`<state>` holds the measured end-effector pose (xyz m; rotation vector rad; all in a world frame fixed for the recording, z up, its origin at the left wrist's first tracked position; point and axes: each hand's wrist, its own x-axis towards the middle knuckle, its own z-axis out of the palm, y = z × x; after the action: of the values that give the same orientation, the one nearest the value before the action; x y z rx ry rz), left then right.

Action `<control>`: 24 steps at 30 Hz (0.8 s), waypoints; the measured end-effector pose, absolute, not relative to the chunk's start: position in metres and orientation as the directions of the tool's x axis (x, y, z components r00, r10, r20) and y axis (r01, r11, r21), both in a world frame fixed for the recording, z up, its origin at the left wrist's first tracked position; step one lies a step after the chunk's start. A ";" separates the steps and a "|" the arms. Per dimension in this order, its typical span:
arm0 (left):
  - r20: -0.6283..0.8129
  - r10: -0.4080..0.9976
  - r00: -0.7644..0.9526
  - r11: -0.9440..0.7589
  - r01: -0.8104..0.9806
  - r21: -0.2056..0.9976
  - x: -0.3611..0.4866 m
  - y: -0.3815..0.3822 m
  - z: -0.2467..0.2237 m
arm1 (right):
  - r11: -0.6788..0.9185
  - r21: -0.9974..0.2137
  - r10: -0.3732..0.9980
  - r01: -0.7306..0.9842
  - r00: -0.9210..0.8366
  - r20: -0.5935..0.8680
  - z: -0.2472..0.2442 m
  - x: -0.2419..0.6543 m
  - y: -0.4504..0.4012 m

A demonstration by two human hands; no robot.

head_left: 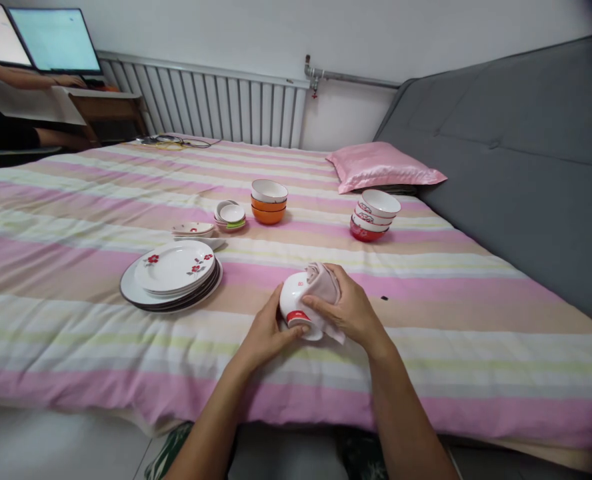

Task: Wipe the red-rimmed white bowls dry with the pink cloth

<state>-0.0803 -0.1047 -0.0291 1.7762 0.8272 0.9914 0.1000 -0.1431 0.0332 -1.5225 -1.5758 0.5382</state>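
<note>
A white bowl (292, 293) with a red band is tipped on its side just above the near part of the bed. My left hand (269, 330) grips its left side and foot, the thumb lying along the base. With my right hand (349, 307) I press a folded pale pink cloth (323, 283) against the bowl's right side, fingers closed round the cloth. Part of the bowl is hidden behind the cloth and fingers.
Left of my hands lies a stack of plates (176, 267), with small dishes (193, 229) and saucers (231, 215) behind it. Farther back stand orange-and-white bowls (269, 203) and red-and-white bowls (375, 217). A pink pillow (383, 165) rests by the grey headboard (516, 153). A person's arm (21, 79) is at a desk.
</note>
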 end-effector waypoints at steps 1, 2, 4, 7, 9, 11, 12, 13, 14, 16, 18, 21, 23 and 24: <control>0.277 0.849 0.450 -0.383 0.164 0.909 -0.081 -0.103 -0.031 | 0.179 -0.771 0.948 0.611 0.101 0.300 0.032 0.097 -0.142; 0.290 0.850 0.440 -0.410 0.207 0.888 -0.082 -0.101 -0.032 | 0.195 -0.745 0.943 0.638 0.088 0.322 0.031 0.094 -0.141; 0.340 0.843 0.416 -0.467 0.254 0.847 -0.083 -0.097 -0.035 | 0.224 -0.690 0.933 0.688 0.053 0.355 0.031 0.088 -0.141; 0.424 0.800 0.424 -0.549 0.232 0.803 -0.084 -0.093 -0.038 | 0.244 -0.639 0.929 0.729 0.012 0.369 0.032 0.083 -0.142; 0.440 0.789 0.429 -0.570 0.244 0.784 -0.084 -0.092 -0.039 | 0.249 -0.631 0.930 0.735 0.002 0.368 0.033 0.083 -0.142; 0.425 0.797 0.429 -0.560 0.263 0.786 -0.085 -0.090 -0.040 | 0.248 -0.636 0.929 0.731 0.006 0.369 0.032 0.083 -0.141; 0.418 0.803 0.425 -0.551 0.264 0.791 -0.085 -0.090 -0.040 | 0.250 -0.639 0.928 0.727 0.009 0.373 0.031 0.084 -0.140; 0.413 0.809 0.419 -0.543 0.260 0.799 -0.085 -0.089 -0.041 | 0.254 -0.642 0.925 0.723 0.012 0.379 0.030 0.084 -0.139; 0.410 0.814 0.412 -0.534 0.253 0.806 -0.085 -0.088 -0.042 | 0.258 -0.645 0.922 0.719 0.015 0.386 0.029 0.084 -0.138; 0.401 0.823 0.402 -0.518 0.242 0.820 -0.085 -0.087 -0.043 | 0.266 -0.649 0.917 0.712 0.021 0.399 0.026 0.084 -0.136; 0.390 0.829 0.402 -0.506 0.238 0.829 -0.085 -0.087 -0.044 | 0.271 -0.652 0.913 0.708 0.026 0.408 0.023 0.084 -0.134; 0.375 0.835 0.403 -0.493 0.244 0.835 -0.086 -0.088 -0.044 | 0.275 -0.658 0.908 0.701 0.036 0.418 0.020 0.084 -0.134; 0.362 0.842 0.401 -0.482 0.257 0.837 -0.086 -0.088 -0.042 | 0.276 -0.669 0.907 0.690 0.043 0.419 0.019 0.085 -0.135; 0.353 0.846 0.400 -0.476 0.266 0.838 -0.086 -0.088 -0.042 | 0.277 -0.679 0.908 0.680 0.045 0.416 0.018 0.086 -0.135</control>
<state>-0.0859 -0.0878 -0.0417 1.9544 0.9477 1.0490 0.0863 -0.1354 0.0179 -1.4664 -1.6958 0.3375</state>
